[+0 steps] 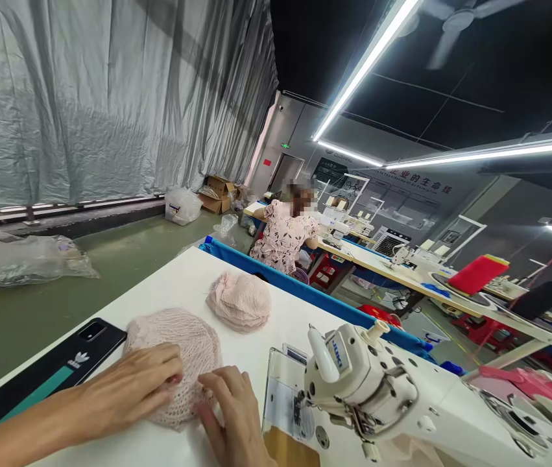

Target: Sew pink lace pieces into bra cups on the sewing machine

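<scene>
A round, pale pink knitted piece (192, 353) with an openwork mesh lies on the white sewing table (178, 447), right under both hands. My left hand (146, 383) reaches over its near left part, fingers bent and closed on the fabric. At the piece's right edge, my right hand (231, 412) touches the knit with thumb and fingers apart. Farther back on the table rests a second pale pink knitted bundle (239, 301), folded and crumpled. A white JUKI sewing machine (353, 370) stands just right of my right hand.
A black phone-shaped mat with a green stripe (61, 373) lies along the left edge. Blue cloth (324, 295) hangs along the table's far edge. Ahead, a person in a floral top (285, 237) sits at another sewing table. Plastic bags (23, 256) lie on the floor at left.
</scene>
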Motion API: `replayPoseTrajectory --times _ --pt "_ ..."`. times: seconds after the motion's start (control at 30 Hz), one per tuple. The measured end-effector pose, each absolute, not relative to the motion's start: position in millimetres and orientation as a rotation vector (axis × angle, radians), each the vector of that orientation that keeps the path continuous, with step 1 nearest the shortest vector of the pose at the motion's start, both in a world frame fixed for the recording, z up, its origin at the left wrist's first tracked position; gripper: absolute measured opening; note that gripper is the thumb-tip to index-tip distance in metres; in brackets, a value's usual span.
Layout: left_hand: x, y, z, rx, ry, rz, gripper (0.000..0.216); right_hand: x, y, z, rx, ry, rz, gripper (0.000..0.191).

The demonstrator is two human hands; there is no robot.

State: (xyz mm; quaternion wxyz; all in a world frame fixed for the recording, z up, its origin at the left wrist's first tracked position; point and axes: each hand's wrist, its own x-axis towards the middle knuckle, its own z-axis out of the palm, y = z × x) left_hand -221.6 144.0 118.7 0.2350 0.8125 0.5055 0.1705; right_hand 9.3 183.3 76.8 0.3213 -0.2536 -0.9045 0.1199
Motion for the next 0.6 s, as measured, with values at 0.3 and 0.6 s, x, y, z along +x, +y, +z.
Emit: replayPoseTrajectory --times 0.3,0.6 --pt "-228 144 116 2.166 1.360 0.525 0.014 -3 187 84 -0.640 -2.416 0.173 0.015" --pt "-227 145 117 2.059 1.336 0.660 0.025 -16 189 94 -0.641 -2.376 0.137 0.022"
